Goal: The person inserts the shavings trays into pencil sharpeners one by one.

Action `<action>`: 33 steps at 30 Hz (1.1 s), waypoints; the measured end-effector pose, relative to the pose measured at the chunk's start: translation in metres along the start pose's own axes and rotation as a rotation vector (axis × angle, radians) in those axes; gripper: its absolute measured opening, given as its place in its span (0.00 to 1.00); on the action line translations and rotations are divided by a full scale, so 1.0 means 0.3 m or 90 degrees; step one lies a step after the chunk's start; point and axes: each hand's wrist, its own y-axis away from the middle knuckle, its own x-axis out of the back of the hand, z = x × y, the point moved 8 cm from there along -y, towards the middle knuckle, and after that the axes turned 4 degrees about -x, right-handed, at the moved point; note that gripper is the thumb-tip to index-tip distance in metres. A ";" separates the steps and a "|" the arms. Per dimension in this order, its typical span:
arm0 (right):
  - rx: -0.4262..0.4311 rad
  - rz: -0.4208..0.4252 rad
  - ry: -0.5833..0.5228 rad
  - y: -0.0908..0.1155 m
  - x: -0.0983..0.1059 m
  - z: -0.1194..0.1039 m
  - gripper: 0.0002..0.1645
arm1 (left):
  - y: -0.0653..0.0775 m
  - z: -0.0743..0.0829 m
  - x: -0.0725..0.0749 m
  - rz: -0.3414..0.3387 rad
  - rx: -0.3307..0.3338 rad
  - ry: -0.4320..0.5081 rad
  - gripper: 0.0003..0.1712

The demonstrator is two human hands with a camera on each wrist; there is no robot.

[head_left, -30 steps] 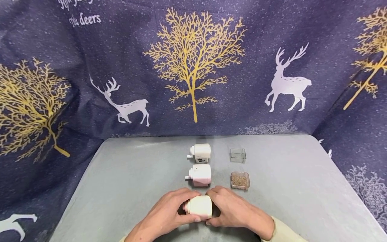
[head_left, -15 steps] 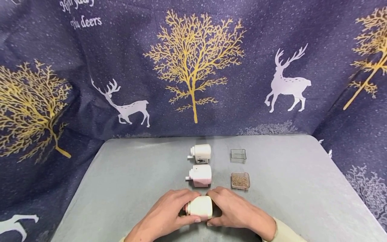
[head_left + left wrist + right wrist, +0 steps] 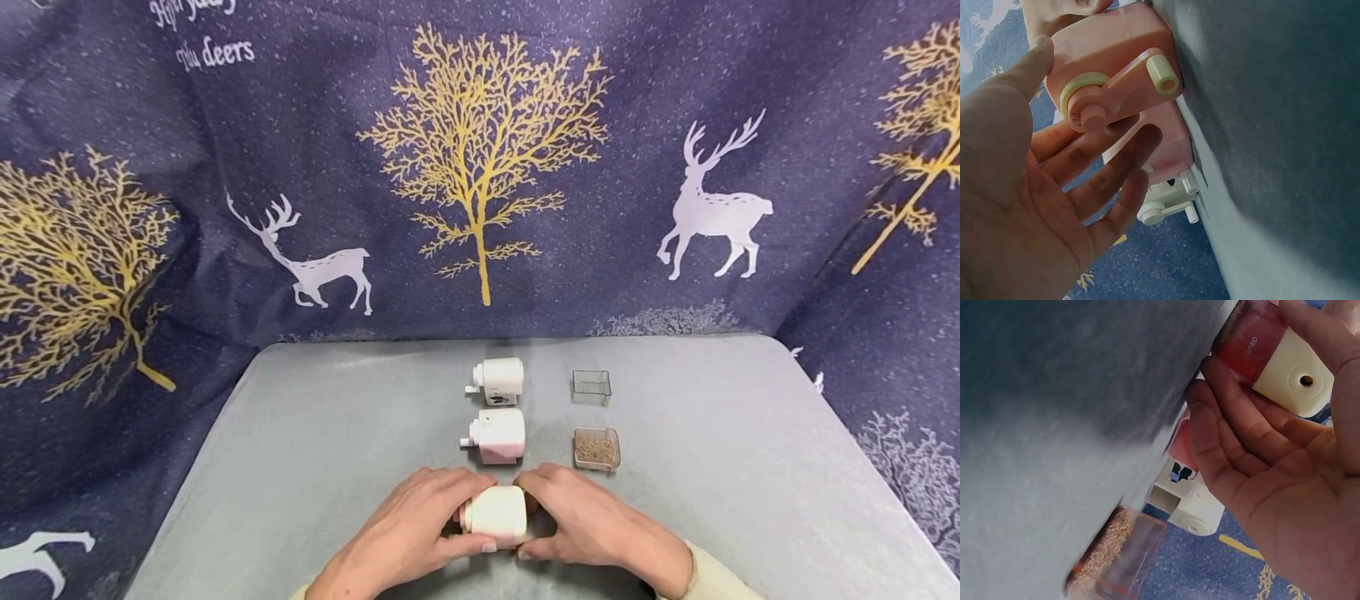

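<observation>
We find the pink-and-cream plastic pencil sharpener (image 3: 497, 515) between the person's two hands, nearest to the body in a row of three on the grey surface (image 3: 337, 433). The left hand (image 3: 420, 525) grips it, thumb on the near side and fingers round the far side; in the left wrist view we see its pink crank arm (image 3: 1124, 89) with a pale yellow knob (image 3: 1159, 72). The right hand (image 3: 581, 521) brackets the other end, its fingers gently bent and set apart from the thumb, though we cannot tell whether they press on it. There, on the translucent red drawer (image 3: 1241, 359), we make out short white lettering (image 3: 1252, 346), turned sideways, that seems to read "neo". Just beyond stands a white-and-pink sharpener (image 3: 500, 435), then a white sharpener (image 3: 501, 379) with a dark printed motif. To their right we see a clear plastic bin of brown shavings (image 3: 596, 465) and, farther off, a clear dark-rimmed bin (image 3: 592, 372). On the navy cloth (image 3: 300, 125) behind, we read "deers" (image 3: 228, 53) in white; the line above is cut off and hard to read.
</observation>
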 end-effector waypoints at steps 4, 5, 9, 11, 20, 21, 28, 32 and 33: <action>-0.001 0.013 0.006 0.011 0.010 0.005 0.27 | 0.000 0.002 0.001 0.002 -0.005 -0.008 0.33; 0.001 0.017 0.011 0.013 0.015 0.005 0.27 | 0.000 0.002 0.003 0.003 -0.007 -0.011 0.33; 0.001 0.029 0.026 0.026 0.034 0.008 0.30 | 0.004 0.004 0.012 0.016 -0.018 -0.021 0.34; -0.003 0.036 0.032 0.031 0.047 0.012 0.31 | 0.007 0.000 0.018 0.020 -0.016 -0.022 0.34; -0.010 0.060 0.068 0.057 0.080 0.036 0.32 | 0.013 -0.037 0.038 0.001 0.040 -0.027 0.33; -0.008 0.065 0.068 0.059 0.085 0.039 0.31 | 0.012 -0.038 0.040 0.003 0.038 -0.030 0.33; -0.008 0.116 0.099 0.082 0.132 0.062 0.30 | 0.000 -0.048 0.063 0.032 0.020 -0.052 0.32; 0.000 0.139 0.109 0.095 0.156 0.073 0.29 | -0.002 -0.056 0.072 0.042 0.027 -0.043 0.30; 0.002 0.143 0.111 0.098 0.162 0.075 0.29 | -0.003 -0.059 0.073 0.044 0.031 -0.040 0.30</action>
